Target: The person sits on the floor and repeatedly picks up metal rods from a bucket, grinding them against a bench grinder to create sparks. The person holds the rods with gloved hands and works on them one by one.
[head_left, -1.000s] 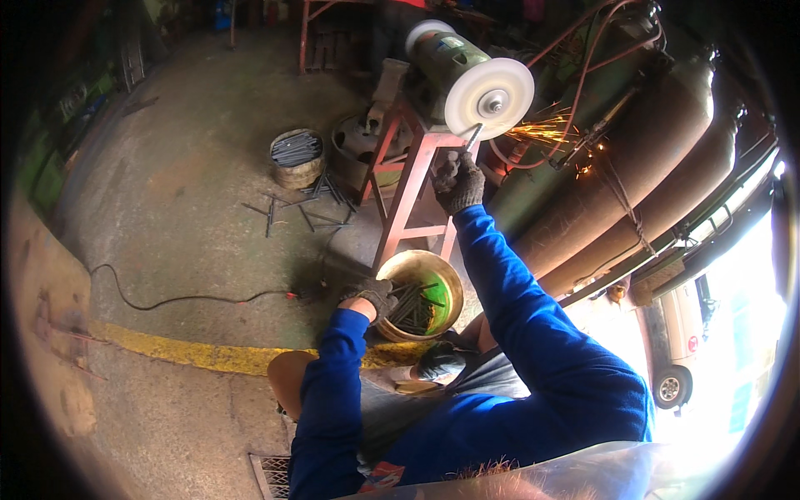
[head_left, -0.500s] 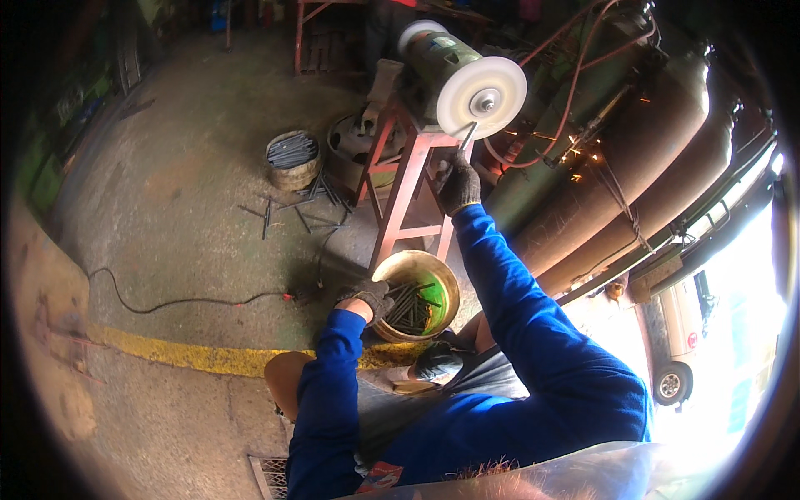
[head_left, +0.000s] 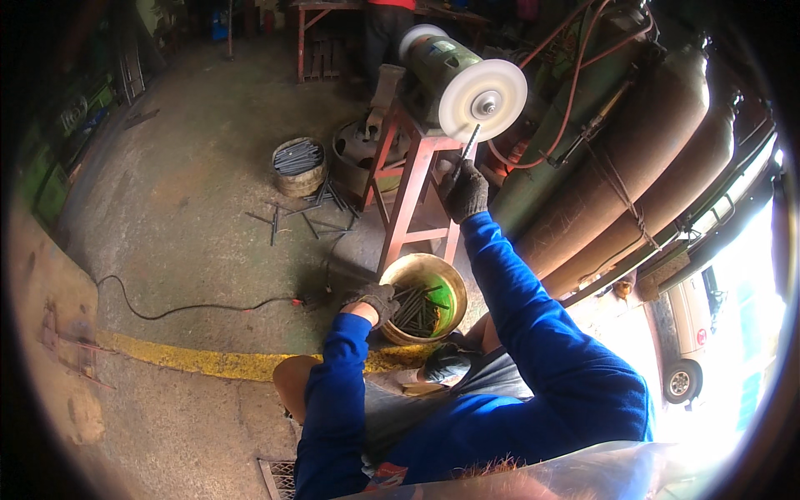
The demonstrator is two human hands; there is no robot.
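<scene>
My right hand, in a dark glove, is closed around a short metal rod. The rod points up, its tip overlapping the lower face of a white wheel on a green bench grinder; whether they touch I cannot tell. My left hand, also gloved, is curled at the left rim of a bucket with a green inside. Dark rods lie in that bucket. What the left fingers hold, if anything, is hidden.
A red metal stand carries the grinder. Tall gas cylinders lean at the right, with a red hose. Left of the stand, a second bucket holds more rods, and loose rods litter the floor. A black cable crosses it. Another person stands behind.
Sparks that flew right of the wheel are gone. My right hand and the rod have come slightly down from the wheel. The left hand stays by the bucket; the whole view has shifted a little.
</scene>
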